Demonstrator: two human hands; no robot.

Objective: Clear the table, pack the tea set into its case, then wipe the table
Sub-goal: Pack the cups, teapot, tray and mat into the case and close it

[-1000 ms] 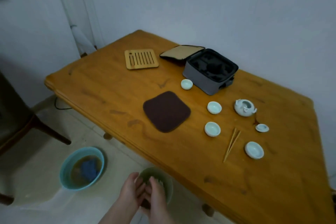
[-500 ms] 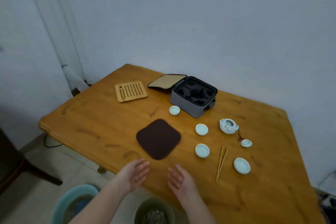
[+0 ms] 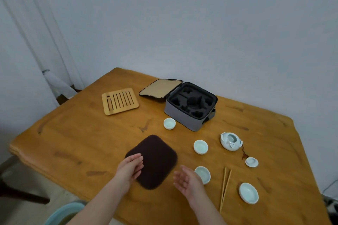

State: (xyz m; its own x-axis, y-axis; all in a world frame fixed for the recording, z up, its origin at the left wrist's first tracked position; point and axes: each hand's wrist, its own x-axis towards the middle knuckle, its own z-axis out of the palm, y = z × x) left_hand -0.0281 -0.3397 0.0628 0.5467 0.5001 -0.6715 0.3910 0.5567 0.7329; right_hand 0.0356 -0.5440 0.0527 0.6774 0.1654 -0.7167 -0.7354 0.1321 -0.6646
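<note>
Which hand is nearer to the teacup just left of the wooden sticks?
Right. The right hand is directly beside the teacup, at its left side; the left hand is farther left, over the brown mat.

You're in a plain room of a home: a worn honey-brown wooden table [image 3: 73, 142] stands before a bare pale wall [image 3: 201, 23], a white pleated curtain [image 3: 27, 42] hangs left of the table, and a light blue basin [image 3: 60, 213] sits below its near edge.
</note>
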